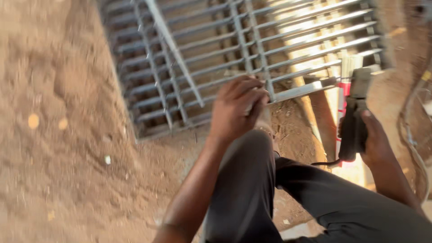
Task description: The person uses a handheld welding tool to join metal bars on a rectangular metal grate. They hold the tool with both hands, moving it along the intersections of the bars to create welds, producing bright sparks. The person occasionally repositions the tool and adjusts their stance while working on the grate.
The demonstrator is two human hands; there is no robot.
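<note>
A grey metal grille (189,58) of welded bars lies on sandy ground ahead of me. My left hand (236,108) is curled around one of its bars near the lower edge, above my bent knee in dark trousers (252,180). My right hand (371,139) grips the black handle of a power tool (355,117), which looks like an angle grinder; its head points up toward the grille's right corner. A black cable hangs from the tool's base. The picture is blurred by motion.
Reddish sandy ground (58,135) spreads to the left and below. A red and white strip (344,90) lies under the tool. Loose cables (411,135) curl on the ground at the far right.
</note>
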